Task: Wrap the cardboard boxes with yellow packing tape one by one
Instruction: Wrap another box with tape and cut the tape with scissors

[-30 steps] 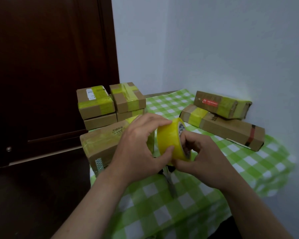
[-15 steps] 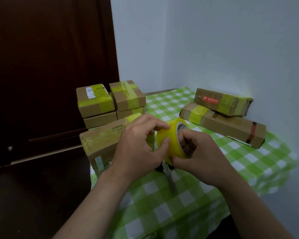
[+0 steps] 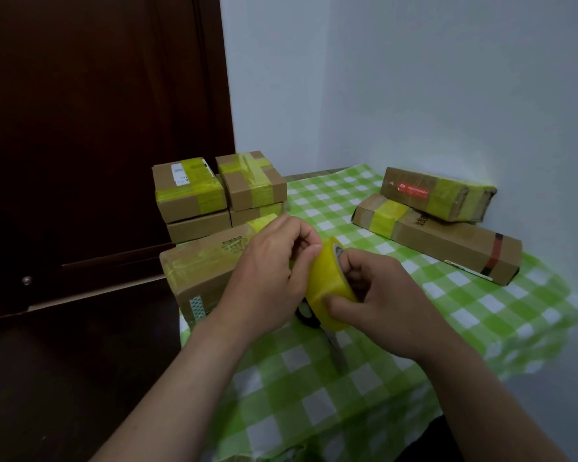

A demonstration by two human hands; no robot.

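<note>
Over the middle of the green checked tablecloth (image 3: 347, 395), in the head view, both hands are working the yellow tape roll (image 3: 327, 285), which is hanging just above the cloth, right beside the big taped box (image 3: 201, 271). The right hand (image 3: 387, 301) is gripping the roll, fingers hooking into the core and thumb pressing on the outer face. The left hand (image 3: 271, 281) is pinching at the roll's upper rim, thumb lying across the yellow band. By my reading, they're hunting for the loose end. Doing it well means the right hand steadying the roll while a left nail is scraping across the band for the ridge, then peeling evenly so the tape isn't splitting. What look like black-handled scissors (image 3: 309, 316) are lying under the roll. As for writing, a red label (image 3: 412, 191) with white print is showing on the upper box by the wall (image 3: 454, 198), too small to read. Dark characters on the long box (image 3: 447, 248) beneath it and a white sticker on a small stacked box (image 3: 189, 188) are blurring out too.
</note>
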